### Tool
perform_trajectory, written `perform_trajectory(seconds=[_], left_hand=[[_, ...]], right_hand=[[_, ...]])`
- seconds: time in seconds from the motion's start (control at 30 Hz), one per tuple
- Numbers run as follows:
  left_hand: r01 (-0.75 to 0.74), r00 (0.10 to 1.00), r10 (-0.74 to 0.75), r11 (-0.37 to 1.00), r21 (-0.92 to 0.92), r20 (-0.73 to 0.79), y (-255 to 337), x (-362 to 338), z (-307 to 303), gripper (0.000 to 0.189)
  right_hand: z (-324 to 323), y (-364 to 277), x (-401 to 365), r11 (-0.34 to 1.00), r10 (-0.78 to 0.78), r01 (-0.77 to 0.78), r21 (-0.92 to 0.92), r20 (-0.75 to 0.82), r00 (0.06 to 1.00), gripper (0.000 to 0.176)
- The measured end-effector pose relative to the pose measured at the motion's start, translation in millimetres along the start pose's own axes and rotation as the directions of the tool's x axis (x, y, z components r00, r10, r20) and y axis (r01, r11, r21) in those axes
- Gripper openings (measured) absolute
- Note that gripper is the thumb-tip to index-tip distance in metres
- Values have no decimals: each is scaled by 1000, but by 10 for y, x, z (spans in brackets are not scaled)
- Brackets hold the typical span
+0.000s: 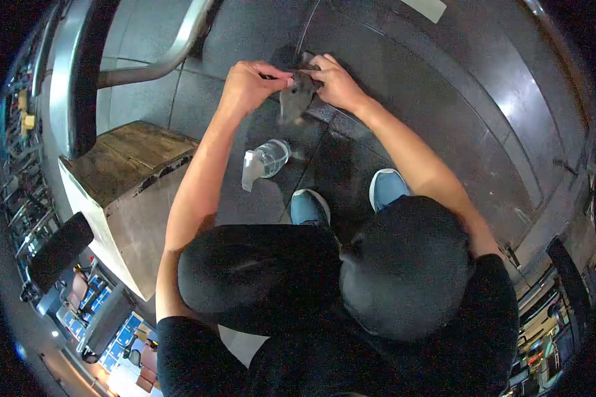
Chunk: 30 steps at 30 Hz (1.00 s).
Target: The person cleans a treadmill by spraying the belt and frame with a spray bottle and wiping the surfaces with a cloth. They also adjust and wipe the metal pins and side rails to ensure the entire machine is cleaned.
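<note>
Out in front of my knees, both hands meet at a small grey, rag-like piece point(297, 98) with dark spots. My left hand point(248, 86) pinches its upper left edge between thumb and fingertips. My right hand point(338, 85) is closed at its upper right side, fingers bent over the top, beside a small dark part. The grey piece hangs down between the hands, its lower end blurred. Nearer to me, a clear spray bottle point(272, 159) with a white trigger head is on the dark tiled floor point(245, 205), below my left forearm.
A wooden box point(146, 198) with a worn brown top stands left of my left arm. Behind it rises a bent metal tube frame point(179, 49). My blue shoes point(311, 206) are close to the bottle. A broad curved dark surface point(483, 99) lies to the right.
</note>
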<state>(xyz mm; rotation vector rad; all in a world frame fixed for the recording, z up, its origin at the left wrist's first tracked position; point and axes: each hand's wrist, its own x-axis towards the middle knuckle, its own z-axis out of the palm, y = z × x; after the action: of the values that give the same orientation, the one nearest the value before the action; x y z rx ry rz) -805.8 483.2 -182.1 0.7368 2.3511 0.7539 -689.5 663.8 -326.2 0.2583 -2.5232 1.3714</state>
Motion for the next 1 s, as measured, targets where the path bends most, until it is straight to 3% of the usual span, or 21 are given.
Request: perform_trajectory(seconds=[0.07, 0.17, 0.23, 0.3, 0.37, 0.43, 0.57, 0.63, 0.8, 0.87, 0.9, 1.0], left_hand=[[7, 1000, -7, 1000, 10, -4, 79, 69, -35, 23], [57, 998, -57, 997, -55, 7, 19, -15, 12, 23], [-26, 999, 23, 996, -83, -39, -17, 50, 20, 23], [-3, 1000, 1, 990, -139, -16, -40, 86, 15, 23], [11, 1000, -11, 982, -187, -1, -10, 131, -1, 23], [-23, 999, 24, 998, 56, -22, 33, 102, -12, 23], [39, 999, -40, 999, 11, 21, 42, 17, -58, 25], [53, 998, -53, 999, 7, 21, 81, 2, -33, 26], [76, 997, -75, 994, -73, 21, 26, 13, -18, 26], [41, 999, -41, 995, -87, 9, 19, 53, -7, 26], [46, 999, -47, 996, -71, -12, 119, 51, -50, 23], [45, 999, -45, 999, -4, -20, 125, 58, -66, 20]], right_hand=[[3, -42, -45, 987, 78, -81, -142, -22, 997, 40], [-31, -108, -25, 986, 103, -103, -134, -5, 995, 35], [-39, -240, 8, 986, 48, -61, -154, -89, 995, 36], [7, -384, 35, 994, 13, -40, -98, -266, 964, 40], [35, -410, 3, 994, 16, -51, -98, -327, 945, 42], [96, -397, -65, 987, 76, -110, -119, -255, 964, 38], [123, -295, -114, 982, 66, -90, -169, -144, 987, 41], [99, -186, -135, 963, 167, -179, -199, -77, 983, 44], [4, -206, 4, 950, 191, -183, -251, 8, 982, 37], [-34, -281, 58, 985, 59, -78, -156, -119, 991, 34], [-95, -303, 71, 985, 69, -86, -152, -116, 991, 34], [-274, -368, 133, 995, 29, -19, 96, -103, 994, 38]])
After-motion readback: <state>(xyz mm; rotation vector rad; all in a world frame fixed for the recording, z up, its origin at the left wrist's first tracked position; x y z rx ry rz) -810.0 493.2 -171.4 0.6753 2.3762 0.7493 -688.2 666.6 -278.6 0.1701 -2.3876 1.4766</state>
